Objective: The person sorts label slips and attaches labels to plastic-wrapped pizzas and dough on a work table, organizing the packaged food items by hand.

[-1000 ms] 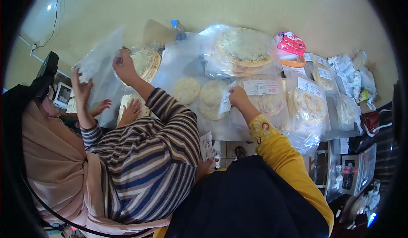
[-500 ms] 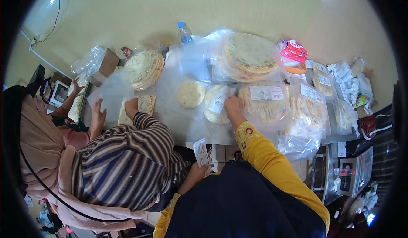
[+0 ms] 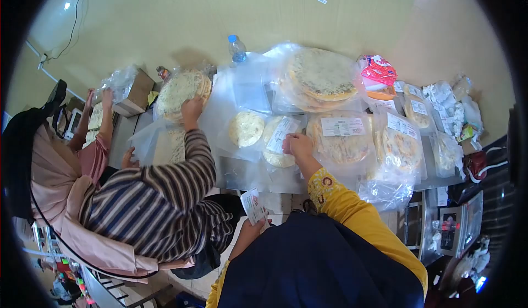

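Observation:
My right hand pinches the edge of a white printed label, which lies over a bagged round flatbread. Lower down, near my body, my left hand is closed on a stack of printed labels. Left of the bagged flatbread is another pale round flatbread under clear plastic. To the right of my right hand sits a larger bagged flatbread with a label on it. Further right is one more labelled bag.
A co-worker in a striped top reaches over a flatbread stack at the left. Behind are a water bottle, a large bagged stack and a pink packet. Another person's arms show far left.
My right hand has moved left and down with the label, onto the bagged flatbread. My left hand and its labels have come further into view. The co-worker's hand moved to the flatbread stack.

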